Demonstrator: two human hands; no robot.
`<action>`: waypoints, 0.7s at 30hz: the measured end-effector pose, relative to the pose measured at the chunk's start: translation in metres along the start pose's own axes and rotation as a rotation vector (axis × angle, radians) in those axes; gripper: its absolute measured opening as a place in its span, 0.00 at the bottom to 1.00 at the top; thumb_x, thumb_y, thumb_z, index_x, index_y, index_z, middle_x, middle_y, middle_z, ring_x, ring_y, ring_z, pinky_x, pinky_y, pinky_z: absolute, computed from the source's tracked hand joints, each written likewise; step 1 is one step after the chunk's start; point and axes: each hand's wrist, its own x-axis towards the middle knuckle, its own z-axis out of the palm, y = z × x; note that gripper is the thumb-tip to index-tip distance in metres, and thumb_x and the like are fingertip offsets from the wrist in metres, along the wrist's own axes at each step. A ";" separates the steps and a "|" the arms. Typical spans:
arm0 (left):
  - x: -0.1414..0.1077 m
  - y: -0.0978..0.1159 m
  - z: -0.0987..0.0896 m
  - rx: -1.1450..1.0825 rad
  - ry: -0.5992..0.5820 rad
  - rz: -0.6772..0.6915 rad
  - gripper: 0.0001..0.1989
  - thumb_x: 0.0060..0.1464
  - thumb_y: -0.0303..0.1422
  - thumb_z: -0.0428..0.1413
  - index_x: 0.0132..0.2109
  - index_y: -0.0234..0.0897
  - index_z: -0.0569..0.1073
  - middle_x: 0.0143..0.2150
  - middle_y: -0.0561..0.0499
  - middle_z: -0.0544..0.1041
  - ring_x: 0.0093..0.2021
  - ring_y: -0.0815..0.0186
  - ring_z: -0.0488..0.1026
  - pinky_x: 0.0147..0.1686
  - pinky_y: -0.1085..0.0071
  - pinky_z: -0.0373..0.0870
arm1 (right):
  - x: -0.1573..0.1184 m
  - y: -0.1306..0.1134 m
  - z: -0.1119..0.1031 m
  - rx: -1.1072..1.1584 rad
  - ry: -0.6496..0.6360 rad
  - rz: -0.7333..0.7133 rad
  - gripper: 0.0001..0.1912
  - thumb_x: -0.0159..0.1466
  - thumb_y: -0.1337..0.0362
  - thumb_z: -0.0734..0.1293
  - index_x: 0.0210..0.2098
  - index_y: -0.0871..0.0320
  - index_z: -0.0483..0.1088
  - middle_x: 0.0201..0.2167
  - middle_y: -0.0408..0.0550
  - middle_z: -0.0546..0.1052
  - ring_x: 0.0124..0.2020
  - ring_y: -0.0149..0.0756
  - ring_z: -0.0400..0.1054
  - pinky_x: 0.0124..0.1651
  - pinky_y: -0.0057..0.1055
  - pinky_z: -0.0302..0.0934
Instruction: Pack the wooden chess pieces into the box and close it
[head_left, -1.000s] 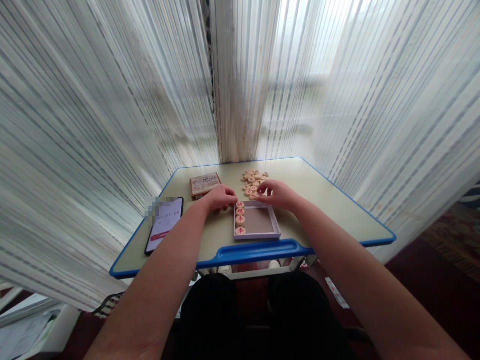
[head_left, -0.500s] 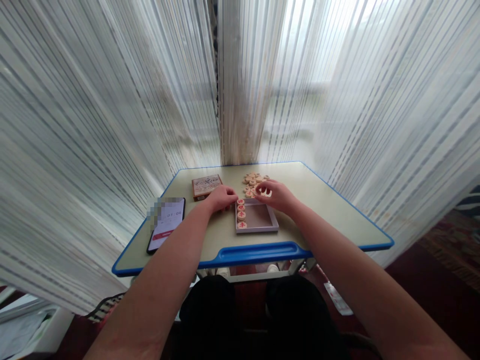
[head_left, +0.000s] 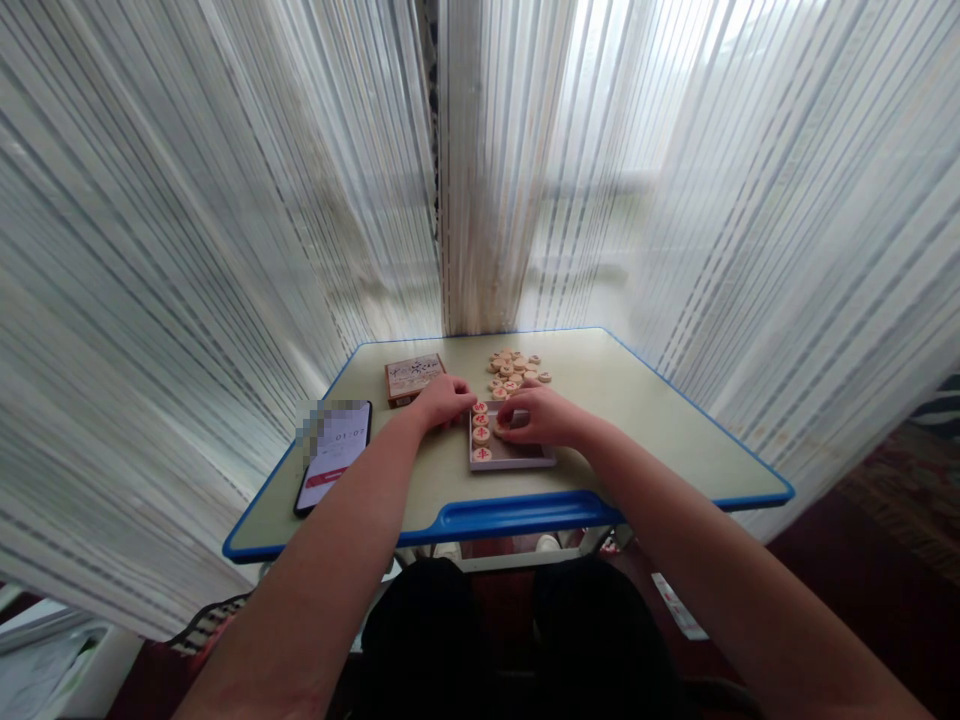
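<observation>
A shallow tray [head_left: 513, 464] stands near the front of the table, with several round wooden pieces [head_left: 481, 434] with red characters in a column along its left side. Over the tray, my right hand [head_left: 538, 415] has its fingers closed on a wooden disc [head_left: 499, 428]. My left hand [head_left: 447, 398] rests at the tray's back left corner, fingertips together; whether they grip the rim is hidden. A loose heap of wooden discs [head_left: 516, 367] lies behind the tray.
A printed box [head_left: 415, 373] lies at the back left, behind my left hand. A phone [head_left: 335, 455] showing a timer is at the table's left edge. The table [head_left: 645, 430] has a blue rim, and curtains hang behind it.
My right hand has come from the heap toward me and over the tray, now with a disc in its fingers. My left hand has stayed at the tray's corner.
</observation>
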 end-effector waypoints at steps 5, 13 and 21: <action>-0.003 0.002 -0.001 -0.001 -0.003 0.006 0.10 0.44 0.33 0.50 0.32 0.31 0.72 0.16 0.54 0.67 0.12 0.73 0.60 0.12 0.77 0.56 | -0.001 -0.003 -0.001 0.007 -0.024 0.007 0.10 0.50 0.58 0.68 0.30 0.55 0.75 0.27 0.45 0.76 0.37 0.38 0.62 0.42 0.32 0.55; -0.001 0.000 -0.001 -0.009 -0.002 0.033 0.10 0.43 0.33 0.51 0.31 0.31 0.71 0.15 0.55 0.66 0.12 0.73 0.60 0.12 0.78 0.55 | 0.000 -0.006 -0.001 -0.027 0.014 0.014 0.08 0.51 0.58 0.68 0.24 0.57 0.72 0.25 0.45 0.75 0.33 0.36 0.62 0.40 0.32 0.56; 0.000 0.001 -0.001 0.006 -0.014 0.042 0.09 0.44 0.33 0.51 0.31 0.32 0.71 0.15 0.56 0.66 0.12 0.73 0.60 0.12 0.78 0.56 | 0.001 -0.028 -0.003 0.091 0.086 -0.154 0.09 0.51 0.58 0.68 0.27 0.58 0.71 0.26 0.44 0.73 0.31 0.32 0.62 0.42 0.31 0.55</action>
